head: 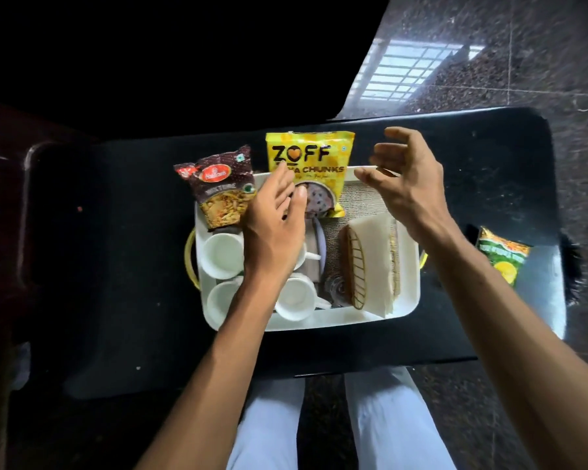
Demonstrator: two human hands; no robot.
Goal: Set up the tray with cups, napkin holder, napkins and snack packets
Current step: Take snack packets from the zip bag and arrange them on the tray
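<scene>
Both hands are hovering with open, empty grips, left hand (275, 228) over the cups (223, 254), right hand (404, 178) beside the yellow packet (309, 154) leaning on the tray (353, 318); green packet (501, 257) is lying outside on the counter (116, 266), probably light, crinkly, best pinched at an edge.

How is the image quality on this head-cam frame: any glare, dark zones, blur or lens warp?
Head view: window glare on the polished floor; upper left is nearly black; the dark table loses detail; wide-angle bowing at the table's edges; slight motion blur on the right hand; the tray is well lit and readable.
</scene>
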